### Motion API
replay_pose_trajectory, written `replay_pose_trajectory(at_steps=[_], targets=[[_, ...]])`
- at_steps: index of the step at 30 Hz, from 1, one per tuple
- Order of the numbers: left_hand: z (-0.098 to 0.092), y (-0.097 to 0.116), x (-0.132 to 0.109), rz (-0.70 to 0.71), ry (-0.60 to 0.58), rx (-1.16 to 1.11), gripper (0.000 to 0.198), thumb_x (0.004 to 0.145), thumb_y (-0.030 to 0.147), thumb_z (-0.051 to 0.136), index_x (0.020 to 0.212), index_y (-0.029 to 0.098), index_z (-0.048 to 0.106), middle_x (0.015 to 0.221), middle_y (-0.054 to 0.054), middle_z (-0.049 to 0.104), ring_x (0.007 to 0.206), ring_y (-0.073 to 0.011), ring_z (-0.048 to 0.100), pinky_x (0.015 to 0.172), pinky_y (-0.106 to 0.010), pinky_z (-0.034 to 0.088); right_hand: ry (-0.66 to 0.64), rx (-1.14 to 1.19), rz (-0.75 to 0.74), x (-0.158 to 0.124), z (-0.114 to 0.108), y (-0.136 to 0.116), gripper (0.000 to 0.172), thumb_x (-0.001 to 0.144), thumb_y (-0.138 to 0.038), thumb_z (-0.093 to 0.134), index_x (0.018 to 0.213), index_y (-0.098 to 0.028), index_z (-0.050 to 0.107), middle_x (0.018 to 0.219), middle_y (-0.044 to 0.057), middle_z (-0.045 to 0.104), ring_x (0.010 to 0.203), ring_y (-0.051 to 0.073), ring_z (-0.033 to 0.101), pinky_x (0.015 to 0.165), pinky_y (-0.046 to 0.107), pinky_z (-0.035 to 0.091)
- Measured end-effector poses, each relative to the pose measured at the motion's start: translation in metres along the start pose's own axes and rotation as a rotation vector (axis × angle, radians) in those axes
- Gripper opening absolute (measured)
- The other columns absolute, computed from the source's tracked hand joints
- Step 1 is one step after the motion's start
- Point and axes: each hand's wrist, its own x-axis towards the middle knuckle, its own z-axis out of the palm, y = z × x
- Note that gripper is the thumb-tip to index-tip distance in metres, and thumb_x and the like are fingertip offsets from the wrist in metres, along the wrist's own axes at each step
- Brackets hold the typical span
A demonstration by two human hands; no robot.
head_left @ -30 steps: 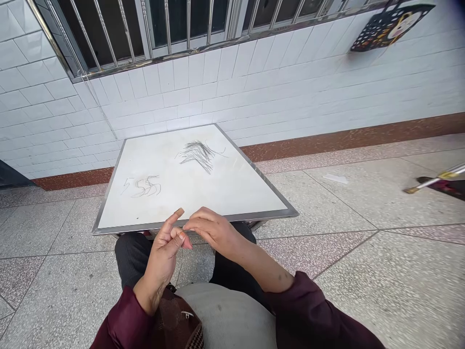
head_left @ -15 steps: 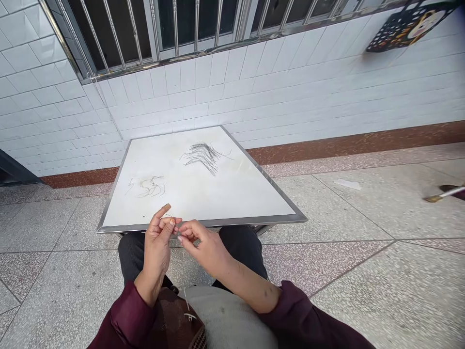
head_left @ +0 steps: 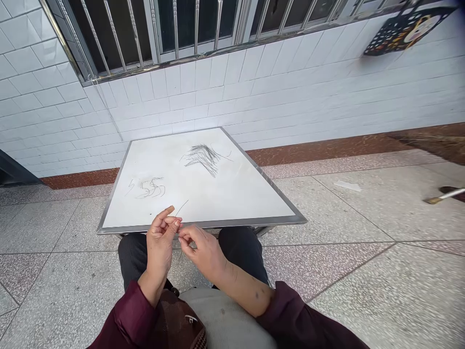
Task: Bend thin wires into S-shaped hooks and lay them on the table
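Note:
My left hand (head_left: 159,249) is pinched at the near edge of a white, metal-rimmed table (head_left: 250,201), its thumb against a finger. One raised fingertip looks wrapped in something tan. A thin dark strand (head_left: 182,208), like fine wire, sticks up from the pinch over the tabletop. My right hand (head_left: 207,254) is closed at the left fingertips, thumb and index pinched together, and a dark strand end hangs below it. The exact grip point is too small to make out. On the table lie a bunch of bent dark strands (head_left: 204,156) and a looser group of curled strands (head_left: 150,187).
Behind the table stands a white tiled wall (head_left: 203,97) with a barred window (head_left: 196,29). A patterned bag (head_left: 403,31) hangs at the upper right. On the right floor are a white scrap (head_left: 348,185) and a pale stick with a brownish end (head_left: 441,198). Brown bristles (head_left: 432,143) show at the right edge.
The strand now stands up more visibly from my left fingers, and an end shows beneath my right hand. Both hands have shifted slightly. Brown bristles have come into view at the right.

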Motion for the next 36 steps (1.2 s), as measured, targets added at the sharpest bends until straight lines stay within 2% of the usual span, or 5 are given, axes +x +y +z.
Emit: replay_pose_trajectory(at_steps=[4,8,20,30,36], targets=[[0.001,0.002,0.001,0.008,0.02,-0.101,0.036,0.078,0.027,0.074,0.112,0.019,0.066,0.075,0.001,0.067,0.08,-0.0139,0.064,0.083,-0.03,0.049,-0.008,0.013,-0.013,0.0,0.0,0.006,0.01,0.09,-0.017,0.052,0.098,-0.022,0.053,0.079,0.001,0.064,0.071,0.016,0.063,0.068,0.03,0.051],[-0.001,0.004,0.002,-0.023,0.03,-0.143,0.037,0.079,0.029,0.073,0.114,0.019,0.065,0.075,0.0,0.065,0.077,-0.0136,0.063,0.074,-0.027,0.05,-0.094,0.087,0.006,-0.001,0.0,0.006,0.007,0.091,-0.017,0.053,0.094,-0.022,0.053,0.087,0.002,0.063,0.077,0.016,0.063,0.07,0.029,0.051],[-0.01,0.012,0.002,0.038,-0.031,0.051,0.035,0.086,0.029,0.064,0.12,0.021,0.061,0.074,0.002,0.06,0.074,-0.0123,0.058,0.075,-0.026,0.048,-0.245,0.08,-0.003,-0.002,-0.002,0.002,0.023,0.098,-0.016,0.04,0.115,-0.022,0.054,0.095,0.006,0.062,0.09,0.019,0.061,0.079,0.035,0.052],[-0.014,0.009,-0.001,0.06,-0.017,0.248,0.033,0.087,0.028,0.061,0.119,0.022,0.062,0.078,0.002,0.059,0.073,-0.0112,0.054,0.074,-0.023,0.042,-0.341,0.128,0.033,-0.003,-0.002,0.004,0.047,0.093,-0.011,0.045,0.138,-0.022,0.04,0.091,0.005,0.064,0.088,0.02,0.063,0.08,0.037,0.054],[-0.015,0.01,-0.002,0.064,-0.009,0.365,0.034,0.087,0.029,0.059,0.121,0.021,0.061,0.075,0.002,0.055,0.068,-0.0111,0.051,0.068,-0.023,0.041,-0.337,0.02,-0.067,-0.003,-0.002,0.007,0.045,0.093,-0.011,0.041,0.137,-0.021,0.041,0.112,0.011,0.064,0.101,0.023,0.062,0.085,0.04,0.055]])
